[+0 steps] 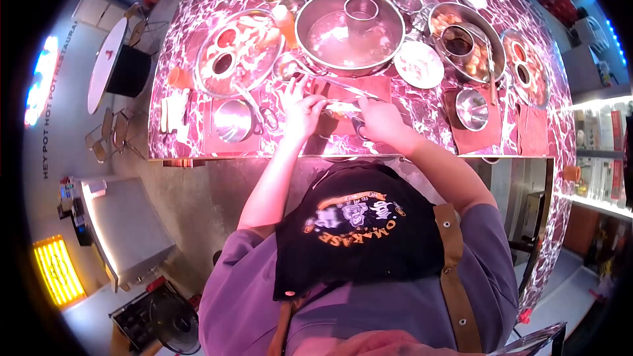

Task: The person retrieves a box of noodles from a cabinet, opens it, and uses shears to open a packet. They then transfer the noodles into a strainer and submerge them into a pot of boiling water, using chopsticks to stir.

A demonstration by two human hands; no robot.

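My right hand (384,122) is closed around the dark loop handles of a pair of scissors (359,129), whose blades point left. My left hand (303,111) is pinched just left of the blades. It grips a small pale and orange piece (340,114) over the brown placemat (376,86); I cannot tell what the piece is. Right behind my hands stands a large metal pot (301,43) of cloudy broth with a round metal cup (361,8) in it. Long metal utensils (346,86) lie between the pot and my hands.
At left are a platter of food (254,69) with two sauce bowls and a metal bowl (233,120). A white plate (419,64), a second pot (499,46) and another metal bowl (472,109) stand at right. The table's front edge (264,157) runs before my apron.
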